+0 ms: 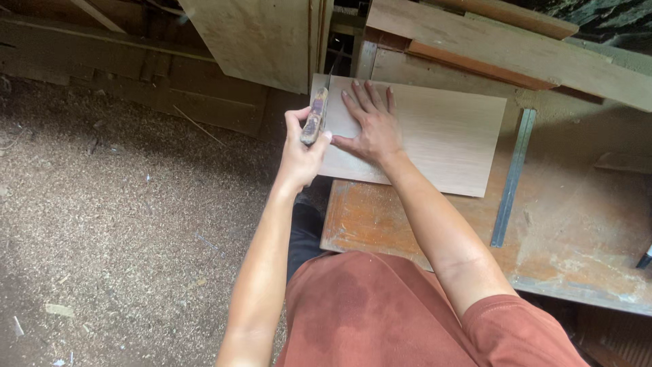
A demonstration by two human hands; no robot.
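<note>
Pressing flat with fingers spread, the right hand (pixel 370 126) keeps the thin pale wooden board (pixel 435 139) steady on the worn orange workbench (pixel 380 217). The left hand (pixel 302 146) is closed tight around a worn wooden-handled saw (pixel 316 115) at the board's left edge.

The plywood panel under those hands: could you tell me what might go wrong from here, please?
The right hand lies flat on the plywood panel, its thumb close to the tool gripped by the left hand; a slip could cut it. The panel overhangs the workbench on the left, so it might flex or shift under pressure.
</note>
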